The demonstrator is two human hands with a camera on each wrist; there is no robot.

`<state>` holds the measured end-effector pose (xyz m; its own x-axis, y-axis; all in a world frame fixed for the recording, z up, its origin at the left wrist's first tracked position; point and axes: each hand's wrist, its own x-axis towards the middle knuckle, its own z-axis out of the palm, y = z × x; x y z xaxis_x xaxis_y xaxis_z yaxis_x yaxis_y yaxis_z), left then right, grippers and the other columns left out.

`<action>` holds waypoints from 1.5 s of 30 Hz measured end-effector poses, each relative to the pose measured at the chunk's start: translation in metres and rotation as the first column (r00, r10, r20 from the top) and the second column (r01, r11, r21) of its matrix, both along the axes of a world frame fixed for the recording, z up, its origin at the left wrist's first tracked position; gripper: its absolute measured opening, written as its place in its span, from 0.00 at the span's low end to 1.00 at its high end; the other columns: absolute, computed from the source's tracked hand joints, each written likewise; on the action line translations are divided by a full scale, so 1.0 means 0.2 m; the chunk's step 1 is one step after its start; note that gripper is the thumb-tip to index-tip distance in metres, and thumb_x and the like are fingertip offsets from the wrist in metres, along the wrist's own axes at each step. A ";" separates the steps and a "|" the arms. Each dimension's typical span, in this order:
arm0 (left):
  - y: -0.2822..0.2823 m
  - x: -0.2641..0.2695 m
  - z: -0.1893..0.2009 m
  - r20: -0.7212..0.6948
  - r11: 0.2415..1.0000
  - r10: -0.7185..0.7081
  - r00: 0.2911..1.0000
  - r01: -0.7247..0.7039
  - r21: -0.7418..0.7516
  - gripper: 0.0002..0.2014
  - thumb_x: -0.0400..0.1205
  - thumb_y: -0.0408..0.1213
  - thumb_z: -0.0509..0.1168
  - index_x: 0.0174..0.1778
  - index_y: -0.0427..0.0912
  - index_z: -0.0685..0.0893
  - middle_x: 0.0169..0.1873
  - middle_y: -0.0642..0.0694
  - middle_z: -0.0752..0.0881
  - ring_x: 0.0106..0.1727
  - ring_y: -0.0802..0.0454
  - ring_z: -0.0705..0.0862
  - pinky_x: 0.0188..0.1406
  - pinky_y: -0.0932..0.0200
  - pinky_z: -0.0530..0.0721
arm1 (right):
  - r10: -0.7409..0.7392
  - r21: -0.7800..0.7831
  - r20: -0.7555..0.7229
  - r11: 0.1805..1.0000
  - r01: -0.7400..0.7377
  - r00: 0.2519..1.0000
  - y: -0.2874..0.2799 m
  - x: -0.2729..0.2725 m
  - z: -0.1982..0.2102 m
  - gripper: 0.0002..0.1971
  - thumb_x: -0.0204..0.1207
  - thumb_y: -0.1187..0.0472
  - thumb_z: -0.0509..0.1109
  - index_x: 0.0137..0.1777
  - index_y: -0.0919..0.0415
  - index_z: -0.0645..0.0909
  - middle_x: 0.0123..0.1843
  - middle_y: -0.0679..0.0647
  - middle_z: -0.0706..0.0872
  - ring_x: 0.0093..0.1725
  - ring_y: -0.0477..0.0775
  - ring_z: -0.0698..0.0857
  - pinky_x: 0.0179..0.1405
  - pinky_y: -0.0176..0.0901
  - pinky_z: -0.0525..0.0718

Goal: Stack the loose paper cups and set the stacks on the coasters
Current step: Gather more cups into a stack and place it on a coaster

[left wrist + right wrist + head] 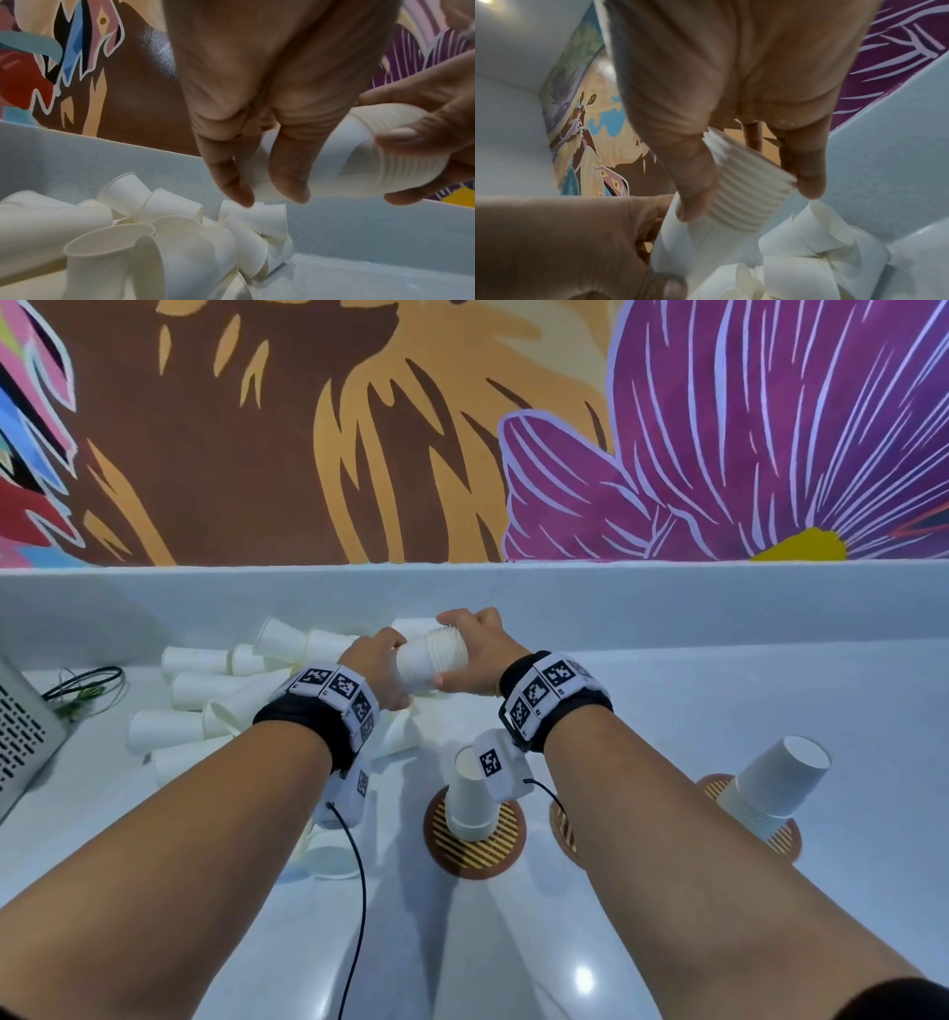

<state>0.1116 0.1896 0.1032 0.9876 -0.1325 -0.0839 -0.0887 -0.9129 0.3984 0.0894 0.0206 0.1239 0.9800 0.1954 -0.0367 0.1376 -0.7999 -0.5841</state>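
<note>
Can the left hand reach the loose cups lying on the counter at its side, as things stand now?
Probably not at once. The left hand grips one end of the nested stack, whose other end the right hand grips. The loose cups lie uncovered just beside it, so only that grip hinders.

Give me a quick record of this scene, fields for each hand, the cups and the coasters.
left hand: grips the closed end of the held stack
right hand: grips the rim end of the same stack
loose cups: piled on their sides, left of the hands
middle coaster: one upside-down stack
right coaster: leaning stack
third coaster: mostly hidden by right forearm
</note>
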 end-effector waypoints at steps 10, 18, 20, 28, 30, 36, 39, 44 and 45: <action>-0.05 -0.03 0.03 0.137 0.988 0.055 0.989 -0.034 -0.152 0.31 0.69 0.29 0.76 0.68 0.46 0.75 0.60 0.36 0.79 0.57 0.36 0.81 0.50 0.52 0.78 | -0.129 -0.097 0.031 0.987 0.131 0.991 -0.13 -0.11 -0.04 0.44 0.60 0.49 0.83 0.75 0.55 0.66 0.66 0.56 0.66 0.58 0.60 0.79 0.60 0.50 0.82; -0.38 -0.17 0.10 0.101 0.937 -0.012 0.995 0.046 -0.346 0.39 0.65 0.28 0.79 0.70 0.51 0.71 0.64 0.39 0.76 0.61 0.38 0.79 0.53 0.51 0.80 | -0.164 -0.069 0.053 0.983 0.167 0.985 -0.41 -0.25 -0.06 0.44 0.61 0.52 0.81 0.76 0.52 0.64 0.66 0.57 0.66 0.57 0.61 0.80 0.59 0.49 0.82; -0.48 -0.22 0.11 0.106 0.916 -0.013 0.994 0.055 -0.397 0.41 0.66 0.31 0.80 0.72 0.53 0.69 0.65 0.41 0.75 0.63 0.40 0.79 0.58 0.51 0.81 | -0.182 -0.046 0.052 0.982 0.184 0.982 -0.51 -0.29 -0.06 0.42 0.61 0.52 0.81 0.74 0.53 0.66 0.65 0.56 0.66 0.53 0.60 0.80 0.55 0.48 0.82; -0.90 -0.39 0.11 0.107 0.752 0.031 0.994 0.047 -0.658 0.38 0.72 0.37 0.78 0.75 0.51 0.66 0.62 0.41 0.77 0.54 0.41 0.86 0.53 0.40 0.88 | -0.227 0.032 0.071 0.974 0.225 0.971 -0.89 -0.41 -0.07 0.38 0.61 0.51 0.82 0.70 0.55 0.69 0.60 0.55 0.69 0.46 0.54 0.79 0.44 0.45 0.83; -1.02 -0.44 0.09 0.093 0.698 0.035 0.995 0.042 -0.715 0.41 0.72 0.36 0.78 0.78 0.50 0.63 0.62 0.41 0.76 0.56 0.41 0.85 0.49 0.40 0.89 | -0.250 0.043 0.083 0.968 0.247 0.965 -0.99 -0.44 -0.09 0.38 0.60 0.50 0.82 0.69 0.56 0.69 0.60 0.55 0.70 0.46 0.54 0.79 0.46 0.46 0.85; -1.37 -0.53 0.04 0.013 0.628 -0.032 0.999 0.030 -0.778 0.39 0.72 0.40 0.79 0.75 0.45 0.66 0.62 0.42 0.79 0.62 0.44 0.81 0.47 0.42 0.90 | -0.330 0.006 0.059 0.944 0.330 0.942 -1.26 -0.52 -0.09 0.36 0.48 0.46 0.82 0.58 0.54 0.76 0.53 0.54 0.81 0.41 0.52 0.86 0.37 0.47 0.90; -1.53 -0.57 0.02 -0.025 0.620 -0.062 0.998 0.019 -0.784 0.38 0.72 0.42 0.78 0.75 0.44 0.67 0.64 0.42 0.79 0.63 0.43 0.82 0.47 0.43 0.90 | -0.370 -0.001 0.063 0.929 0.370 0.927 -1.40 -0.57 -0.09 0.33 0.49 0.49 0.82 0.56 0.54 0.77 0.50 0.54 0.85 0.41 0.52 0.86 0.35 0.45 0.89; -1.78 -0.63 0.02 -0.013 0.645 -0.167 0.986 0.099 -0.757 0.35 0.76 0.42 0.74 0.77 0.47 0.64 0.68 0.43 0.78 0.66 0.44 0.80 0.47 0.42 0.90 | -0.425 0.049 0.069 0.905 0.422 0.903 -1.65 -0.65 -0.10 0.33 0.58 0.54 0.82 0.63 0.58 0.72 0.50 0.52 0.82 0.45 0.54 0.83 0.32 0.40 0.78; -1.81 -0.64 0.02 -0.007 0.657 -0.179 0.984 0.115 -0.745 0.35 0.77 0.42 0.74 0.77 0.47 0.64 0.69 0.43 0.78 0.67 0.44 0.80 0.47 0.43 0.90 | -0.433 0.057 0.069 0.901 0.429 0.899 -1.67 -0.66 -0.11 0.34 0.58 0.53 0.82 0.63 0.57 0.73 0.50 0.52 0.83 0.45 0.53 0.83 0.31 0.39 0.77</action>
<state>-0.0163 -0.1734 0.1082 0.9448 -0.3255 0.0363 -0.1369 -0.2920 0.9466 -0.0428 -0.3131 0.1027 0.9681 -0.2470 0.0425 -0.1688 -0.7680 -0.6178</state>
